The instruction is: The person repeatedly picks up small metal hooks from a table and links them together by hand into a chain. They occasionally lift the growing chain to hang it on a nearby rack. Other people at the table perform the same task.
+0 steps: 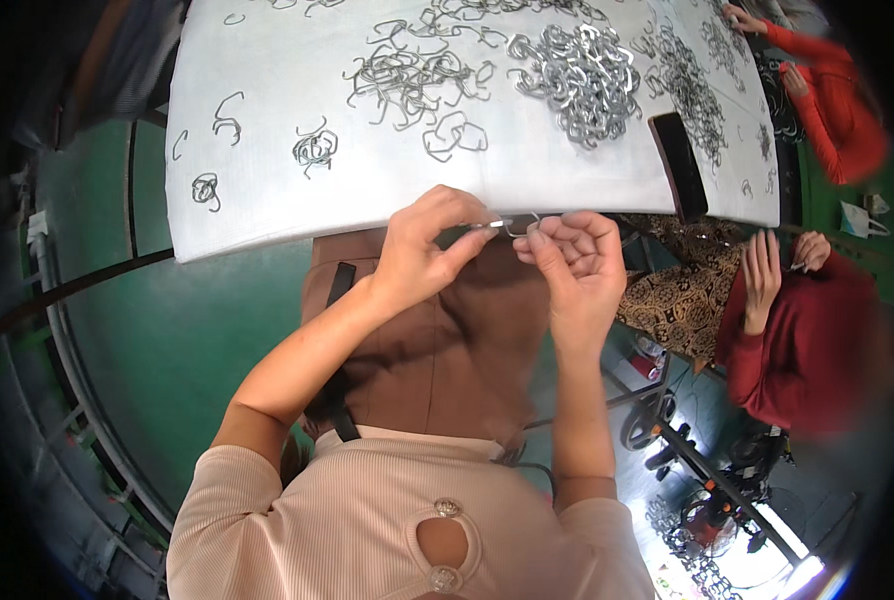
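"What's held?"
"The left hand has fingers closed on a small silver piece, the right hand on a bent wire (thin, grey), by the near edge of the bench."
"Farther off?"
"Heaped links."

Workshop, small-parts kind: white-covered bench w/ loose piles of bent metal pcs & a heap of silver links, two co-workers in red near its R side, green floor, metal framing at L. Lower R poss. equip., too cluttered to tell.
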`<action>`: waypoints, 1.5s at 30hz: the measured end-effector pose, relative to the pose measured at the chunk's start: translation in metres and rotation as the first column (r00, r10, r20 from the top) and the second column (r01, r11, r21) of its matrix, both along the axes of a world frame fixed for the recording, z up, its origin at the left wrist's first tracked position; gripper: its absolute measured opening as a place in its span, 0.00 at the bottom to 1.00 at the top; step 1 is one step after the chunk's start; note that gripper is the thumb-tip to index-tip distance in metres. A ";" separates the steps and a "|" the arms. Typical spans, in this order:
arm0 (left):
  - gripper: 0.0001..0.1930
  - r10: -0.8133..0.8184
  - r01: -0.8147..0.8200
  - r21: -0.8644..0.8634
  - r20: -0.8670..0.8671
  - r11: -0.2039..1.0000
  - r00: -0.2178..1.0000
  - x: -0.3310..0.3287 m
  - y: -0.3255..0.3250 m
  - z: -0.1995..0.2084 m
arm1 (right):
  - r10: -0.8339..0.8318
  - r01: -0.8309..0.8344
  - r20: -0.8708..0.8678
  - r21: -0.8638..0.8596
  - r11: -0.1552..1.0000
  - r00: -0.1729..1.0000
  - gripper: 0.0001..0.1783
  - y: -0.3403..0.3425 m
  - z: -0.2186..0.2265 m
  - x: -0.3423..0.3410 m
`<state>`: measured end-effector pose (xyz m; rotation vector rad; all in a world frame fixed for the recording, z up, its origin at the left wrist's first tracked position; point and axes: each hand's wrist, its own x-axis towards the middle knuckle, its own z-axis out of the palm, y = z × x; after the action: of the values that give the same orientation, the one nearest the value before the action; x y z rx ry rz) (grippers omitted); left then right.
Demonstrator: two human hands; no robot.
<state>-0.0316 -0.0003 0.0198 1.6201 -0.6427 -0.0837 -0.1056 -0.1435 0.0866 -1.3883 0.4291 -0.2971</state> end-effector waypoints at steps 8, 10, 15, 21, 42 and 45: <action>0.09 -0.009 0.010 0.021 -0.011 1.000 1.000 -0.008 -0.011 0.008 | -0.114 0.119 0.116 -0.036 0.992 0.987 0.11 0.010 -0.014 -0.012; 0.10 -0.055 0.055 0.018 -0.011 0.998 0.998 -0.008 -0.011 0.006 | -0.128 0.139 0.151 -0.066 0.988 0.980 0.11 0.011 -0.014 -0.012; 0.16 0.013 -0.035 0.139 0.155 0.990 0.988 0.038 -0.014 0.009 | -0.165 0.211 0.255 -0.164 0.964 0.953 0.10 0.008 -0.021 -0.018; 0.16 -0.095 -0.199 0.498 0.505 0.844 0.858 0.172 -0.063 -0.008 | -0.153 0.202 0.225 -0.211 0.956 0.962 0.09 0.003 -0.026 -0.020; 0.08 -0.081 0.130 0.188 -0.247 0.974 0.966 0.081 -0.035 0.021 | -0.115 0.173 0.217 -0.275 0.946 0.969 0.10 0.006 -0.035 -0.017; 0.09 -0.007 0.062 0.253 -0.213 0.965 0.977 0.053 -0.030 0.026 | -0.162 0.214 0.208 -0.257 0.942 0.964 0.09 0.008 -0.039 -0.011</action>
<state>0.0213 -0.0308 0.0454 1.8208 -0.5114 -0.3739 -0.1167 -0.1356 0.0475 -1.5792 0.3769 -0.6601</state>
